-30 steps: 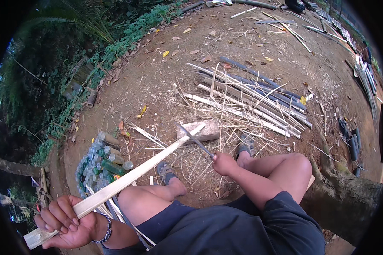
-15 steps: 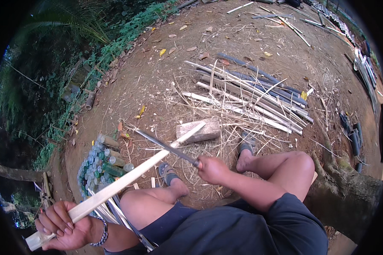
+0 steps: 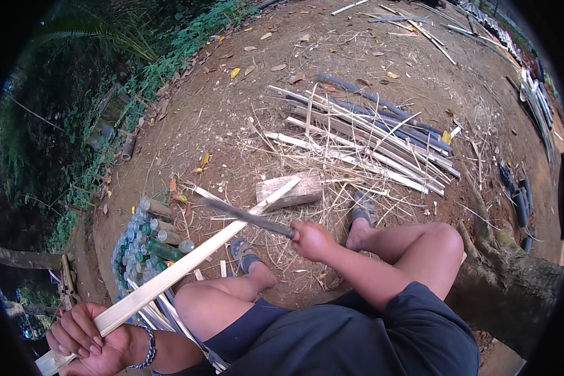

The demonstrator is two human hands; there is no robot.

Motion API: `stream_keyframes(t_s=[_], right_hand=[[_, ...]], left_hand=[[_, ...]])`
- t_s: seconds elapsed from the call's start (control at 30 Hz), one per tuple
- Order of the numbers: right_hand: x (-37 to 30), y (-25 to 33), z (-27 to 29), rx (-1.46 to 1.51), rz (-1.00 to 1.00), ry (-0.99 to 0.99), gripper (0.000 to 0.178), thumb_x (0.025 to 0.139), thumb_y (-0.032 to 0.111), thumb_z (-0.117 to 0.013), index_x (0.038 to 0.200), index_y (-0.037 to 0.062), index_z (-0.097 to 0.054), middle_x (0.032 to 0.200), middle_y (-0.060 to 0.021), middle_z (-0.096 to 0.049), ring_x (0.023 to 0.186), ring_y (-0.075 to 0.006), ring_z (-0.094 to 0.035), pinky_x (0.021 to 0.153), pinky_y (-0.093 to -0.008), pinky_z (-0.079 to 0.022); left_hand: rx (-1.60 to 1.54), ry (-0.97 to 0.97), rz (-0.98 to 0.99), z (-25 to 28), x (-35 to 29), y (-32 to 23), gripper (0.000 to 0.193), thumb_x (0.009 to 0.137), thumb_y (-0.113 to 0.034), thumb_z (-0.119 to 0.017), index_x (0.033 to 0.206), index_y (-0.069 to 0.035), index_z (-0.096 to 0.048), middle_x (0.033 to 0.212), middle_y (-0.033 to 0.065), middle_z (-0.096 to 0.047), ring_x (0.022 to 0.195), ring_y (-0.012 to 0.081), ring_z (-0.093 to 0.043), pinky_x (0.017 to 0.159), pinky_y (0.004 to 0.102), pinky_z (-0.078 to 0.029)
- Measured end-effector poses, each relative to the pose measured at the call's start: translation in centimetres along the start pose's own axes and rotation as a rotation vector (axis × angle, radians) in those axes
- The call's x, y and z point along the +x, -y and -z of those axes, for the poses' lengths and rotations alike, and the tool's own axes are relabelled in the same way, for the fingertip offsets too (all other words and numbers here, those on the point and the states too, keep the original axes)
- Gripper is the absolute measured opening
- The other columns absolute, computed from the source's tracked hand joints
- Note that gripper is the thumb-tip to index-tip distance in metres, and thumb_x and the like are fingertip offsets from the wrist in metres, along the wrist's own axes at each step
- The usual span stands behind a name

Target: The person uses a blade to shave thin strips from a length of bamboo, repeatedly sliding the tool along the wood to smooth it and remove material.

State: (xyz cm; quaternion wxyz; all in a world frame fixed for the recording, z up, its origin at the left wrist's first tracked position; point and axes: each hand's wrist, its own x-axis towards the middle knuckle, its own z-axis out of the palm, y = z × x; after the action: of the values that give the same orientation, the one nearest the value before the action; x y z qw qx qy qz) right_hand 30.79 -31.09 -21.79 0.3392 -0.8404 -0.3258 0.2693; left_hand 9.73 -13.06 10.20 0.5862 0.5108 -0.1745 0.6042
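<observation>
My left hand [image 3: 88, 338] is closed round the lower end of a long pale split strip of wood or bamboo [image 3: 182, 263]. The strip slants up to the right, and its far end rests on a short wooden block [image 3: 301, 191] on the ground. In my right hand [image 3: 312, 240] is the handle of a long knife [image 3: 250, 217]. Its dark blade crosses over the strip, pointing to the upper left, somewhat blurred. Whether the blade touches the strip I cannot tell.
Beyond the block lies a pile of pale strips and dark poles [image 3: 382, 144] amid shavings. Several bottles [image 3: 163, 249] are stacked at left. More strips [image 3: 160, 313] lean by my left leg. A tree trunk [image 3: 507, 288] stands at right. My sandalled feet flank the work.
The knife has turned in my right hand, showing more of its blade's dark side, and its tip sits a little lower. The strip has shifted slightly toward the lower left in view.
</observation>
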Motion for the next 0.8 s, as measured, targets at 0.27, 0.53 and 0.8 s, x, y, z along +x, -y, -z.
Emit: stream_keyframes(t_s=[0.27, 0.53, 0.8], right_hand=[[0.4, 0.3, -0.2, 0.118, -0.094, 0.015, 0.021, 0.082, 0.021, -0.059, 0.099, 0.0092, -0.058, 0.088, -0.021, -0.066, 0.085, -0.0402, -0.064, 0.077, -0.0506, -0.051], [4.9, -14.1, -0.4, -0.144, -0.404, 0.068, 0.028, 0.089, 0.021, -0.056, 0.112, 0.0068, -0.062, 0.105, -0.0177, -0.067, 0.099, -0.0323, -0.065, 0.086, -0.0441, -0.051], [4.4, -0.4, 0.7, 0.023, 0.033, 0.102, 0.023, 0.084, 0.02, -0.059, 0.103, 0.006, -0.058, 0.093, -0.0187, -0.067, 0.091, -0.0352, -0.065, 0.082, -0.0464, -0.052]], left_hand=[[-0.054, 0.051, 0.019, 2.0, 0.6, -0.3, 0.059, 0.087, -0.065, -0.05, 0.072, -0.008, -0.045, 0.054, -0.003, -0.041, 0.04, 0.0071, -0.038, 0.042, 0.0197, -0.031], [-0.058, 0.08, 0.052, 2.6, 2.8, 0.6, 0.066, 0.089, -0.071, -0.034, 0.072, -0.007, -0.042, 0.054, -0.0021, -0.04, 0.039, 0.0073, -0.037, 0.041, 0.0194, -0.031], [-0.016, 0.05, 0.085, 4.5, 4.9, 0.8, 0.074, 0.087, -0.077, -0.019, 0.069, -0.009, -0.04, 0.047, -0.0033, -0.036, 0.037, 0.0073, -0.036, 0.042, 0.02, -0.031]])
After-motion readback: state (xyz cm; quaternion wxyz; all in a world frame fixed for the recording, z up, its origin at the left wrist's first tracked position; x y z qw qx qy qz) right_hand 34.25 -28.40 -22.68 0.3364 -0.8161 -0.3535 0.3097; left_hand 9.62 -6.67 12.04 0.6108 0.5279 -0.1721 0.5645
